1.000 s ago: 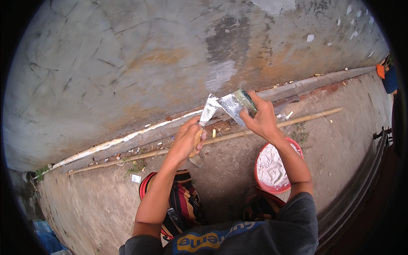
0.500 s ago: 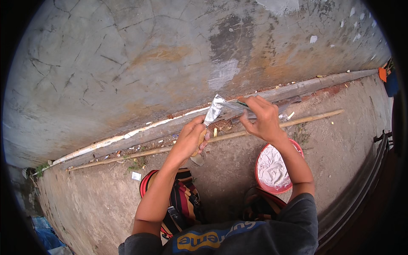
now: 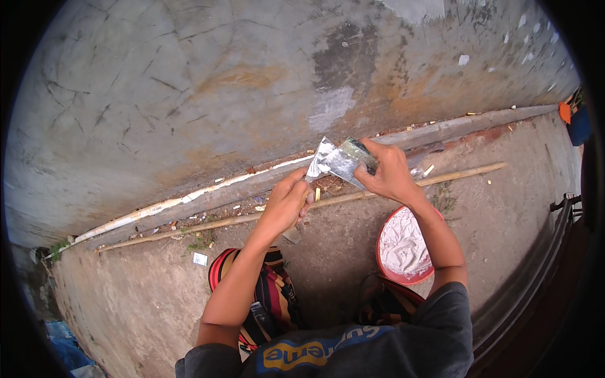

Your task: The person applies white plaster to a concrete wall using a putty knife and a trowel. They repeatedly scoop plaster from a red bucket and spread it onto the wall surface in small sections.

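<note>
My left hand [image 3: 288, 205] is closed round the handle of a putty knife [image 3: 320, 160], whose blade points up toward the wall and carries white paste. From the right, my right hand [image 3: 389, 169] grips a flat rectangular scraper plate [image 3: 351, 162] between thumb and fingers. The plate's smeared face is turned partly upward, and its left edge meets the paste on the knife blade. Below my right forearm stands a red tub [image 3: 380, 252] of white paste [image 3: 404, 247]. Much of the knife's handle is hidden by my fingers.
A cracked grey wall [image 3: 189, 94] rises ahead, with a pale patch [image 3: 332, 107] low on it. A ledge and a white pipe [image 3: 151, 214] run along its foot. A long bamboo pole [image 3: 239, 220] lies across the ground before me. Dark rails [image 3: 535, 277] stand at right.
My right hand has turned the scraper plate from nearly edge-on to showing its broad face. The knife blade has tilted slightly, while my left hand stays almost in place.
</note>
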Tool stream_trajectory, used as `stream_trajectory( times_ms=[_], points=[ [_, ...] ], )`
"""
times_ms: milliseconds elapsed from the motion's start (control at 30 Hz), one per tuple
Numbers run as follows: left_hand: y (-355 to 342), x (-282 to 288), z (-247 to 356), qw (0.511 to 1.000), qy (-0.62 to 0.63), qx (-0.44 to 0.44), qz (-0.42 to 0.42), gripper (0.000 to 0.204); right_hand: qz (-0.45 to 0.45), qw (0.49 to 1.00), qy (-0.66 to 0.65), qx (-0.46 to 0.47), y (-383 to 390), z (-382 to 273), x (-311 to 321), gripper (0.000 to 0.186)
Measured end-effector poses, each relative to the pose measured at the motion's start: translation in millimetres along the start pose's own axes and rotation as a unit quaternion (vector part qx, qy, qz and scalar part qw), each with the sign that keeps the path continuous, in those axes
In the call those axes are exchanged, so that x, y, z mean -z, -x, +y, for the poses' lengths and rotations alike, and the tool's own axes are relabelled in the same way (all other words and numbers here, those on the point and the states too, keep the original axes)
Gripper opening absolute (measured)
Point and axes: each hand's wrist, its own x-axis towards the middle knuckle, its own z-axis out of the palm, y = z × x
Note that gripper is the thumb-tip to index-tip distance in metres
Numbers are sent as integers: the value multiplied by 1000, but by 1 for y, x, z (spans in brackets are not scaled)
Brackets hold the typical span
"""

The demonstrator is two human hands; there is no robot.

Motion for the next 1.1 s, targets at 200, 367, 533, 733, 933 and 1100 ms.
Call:
stream_trajectory(
  times_ms=[200, 367, 533, 733, 933, 1100],
  points=[
    [-6, 6, 5, 994, 108, -11, 31, 39, -54, 895, -429, -111, -21, 20, 39, 40],
    [-16, 17, 4, 973, 224, -50, 35, 35, 189, 726, -642, -156, -18, 83, 20, 39],
    [-25, 20, -4, 965, 260, -11, 13, 34, 416, 541, -715, -152, 15, 126, -40, 38],
    [-25, 24, -16, 959, 281, 29, 36, 36, 470, 562, -664, -151, 11, 120, -88, 34],
    [-11, 22, -5, 957, 286, -23, 44, 37, 492, 800, -324, -114, -49, 43, -79, 31],
    [-3, 23, -1, 964, 255, -36, 63, 34, 540, 834, -115, 18, -97, 25, -87, 52]
  ],
)
